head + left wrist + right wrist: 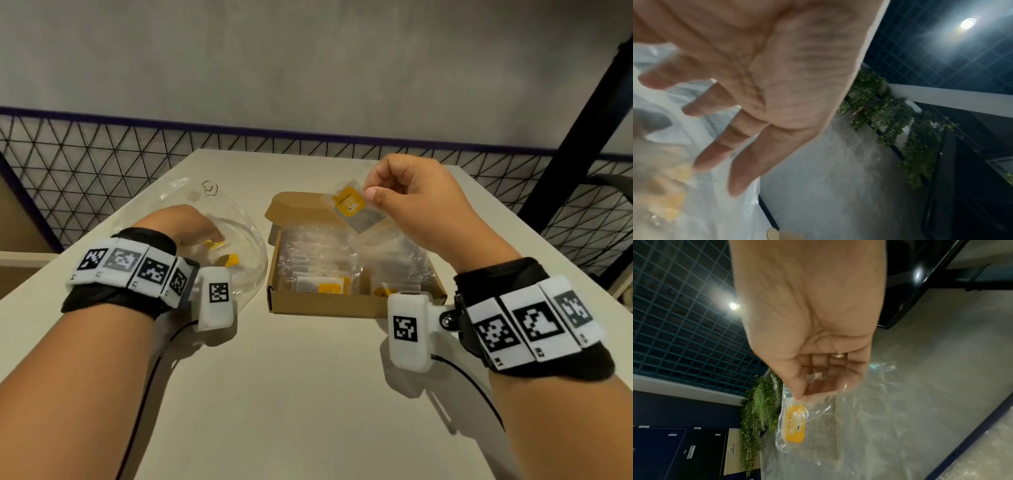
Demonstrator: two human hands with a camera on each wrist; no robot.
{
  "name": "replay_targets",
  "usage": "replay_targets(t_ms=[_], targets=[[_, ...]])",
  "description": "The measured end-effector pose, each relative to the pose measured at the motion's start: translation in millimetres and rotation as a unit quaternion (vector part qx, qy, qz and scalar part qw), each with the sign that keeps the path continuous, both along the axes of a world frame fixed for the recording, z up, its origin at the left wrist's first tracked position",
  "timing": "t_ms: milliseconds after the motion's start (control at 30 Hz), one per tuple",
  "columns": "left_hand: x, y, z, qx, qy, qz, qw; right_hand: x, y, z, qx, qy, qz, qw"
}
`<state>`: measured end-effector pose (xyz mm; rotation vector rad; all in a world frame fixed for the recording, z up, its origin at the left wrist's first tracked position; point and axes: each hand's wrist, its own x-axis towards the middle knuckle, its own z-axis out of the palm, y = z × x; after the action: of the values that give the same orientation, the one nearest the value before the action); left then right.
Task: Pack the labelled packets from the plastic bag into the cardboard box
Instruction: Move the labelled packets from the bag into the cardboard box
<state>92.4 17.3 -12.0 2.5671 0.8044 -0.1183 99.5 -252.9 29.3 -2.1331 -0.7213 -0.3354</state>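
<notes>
Dim, soft head view; wrist views blurred, perhaps by motion; ceiling lamp (967, 23) flares.

My cardboard box (329, 303) lies open, lined with clear packets; one yellow-labelled packet (354, 207) hangs tilted above it. The plastic bag (239, 240), crumpled left, holds two more.

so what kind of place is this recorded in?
Probably an office or studio workspace, not a warehouse: a plain table by a wire-mesh railing, a grid ceiling with spotlights, hanging greenery and labelled lockers behind. Packing is small-scale: one cardboard box.
</notes>
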Motion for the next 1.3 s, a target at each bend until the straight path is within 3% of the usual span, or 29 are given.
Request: replay_targets(t_ms=[267,567,667,933,1067,1200,1300], targets=[[1.7,1.7,-6.1,0.061,0.084,-0.049,0.993,-0.9,3.8,-1.3,-0.01,0.01,0.003,1.0],[7.4,7.1,-10.6,0.128,0.207,-0.159,0.957,-1.7,5.9,-4.5,-0.026,0.016,0.002,1.0],[11.8,11.1,-13.4,0.128,0.214,-0.167,0.954,-2.0,6.0,-4.6,-0.028,0.019,0.002,0.999],[5.3,-1.2,-3.5,0.109,0.097,-0.08,0.986,-1.9,4.9,-4.1,-0.021,0.025,0.0,0.999],[4.2,-1.5,10.5,0.108,-0.057,-0.039,0.992,-2.3,2.6,-1.8,-0.019,0.021,-0.006,1.0],[-0.1,-12.8,20.4,-0.041,-0.28,-0.043,0.958,-2.0,1.3,-1.4,-0.019,0.01,-0.014,1.0],[-4.2,-26.2,27.1,-0.153,-0.347,-0.072,0.922,-3.0,0.7,-1.5,0.0,0.013,-0.018,1.0]])
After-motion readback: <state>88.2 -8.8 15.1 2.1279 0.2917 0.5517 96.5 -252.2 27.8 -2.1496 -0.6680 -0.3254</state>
